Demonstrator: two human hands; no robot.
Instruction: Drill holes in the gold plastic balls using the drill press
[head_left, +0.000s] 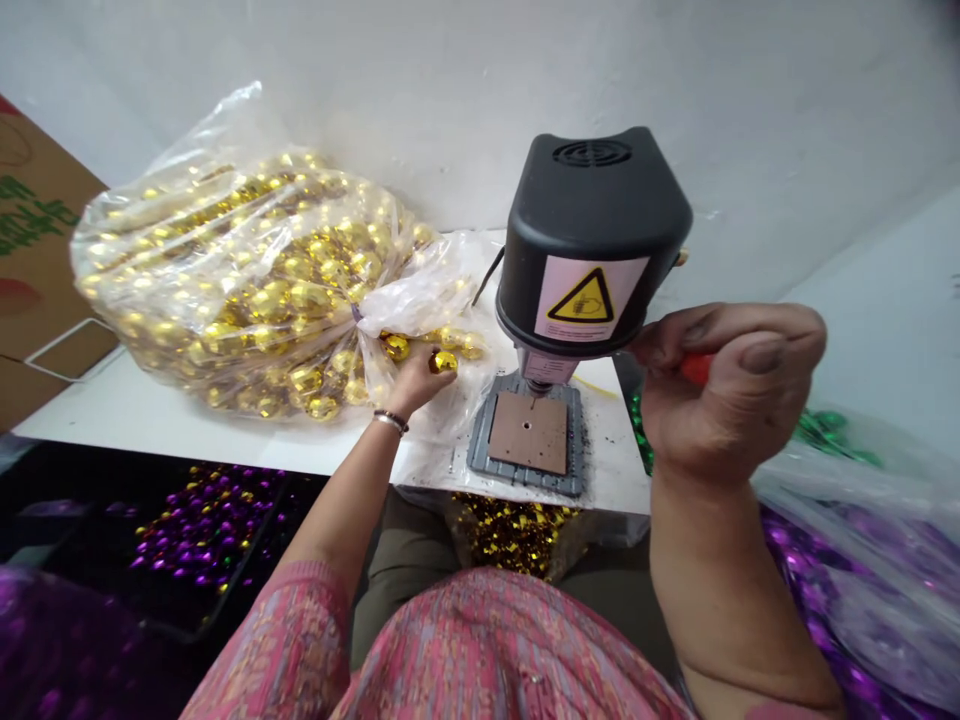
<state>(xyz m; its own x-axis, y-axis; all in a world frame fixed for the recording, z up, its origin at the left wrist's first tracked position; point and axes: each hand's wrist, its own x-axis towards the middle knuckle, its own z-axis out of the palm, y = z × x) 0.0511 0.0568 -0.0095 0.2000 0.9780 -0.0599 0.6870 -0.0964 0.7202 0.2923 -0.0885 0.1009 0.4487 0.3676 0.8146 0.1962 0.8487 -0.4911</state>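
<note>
My left hand is closed round a shiny gold faceted ball by the gathered mouth of a see-through plastic bag full of such balls. More loose gold balls lie just beyond my fingers. To the right, my right hand grips a red knob beside a black bench drill press; the knob's shaft is mostly hidden. Under the drill head, a brown square plate with a small dark hole sits on the grey base. No ball lies on the plate.
A cardboard box stands at the left end of the white table. Below the front edge, gold beads fill a bag between the knees. Purple and gold beads lie lower left; bagged purple ones lie lower right.
</note>
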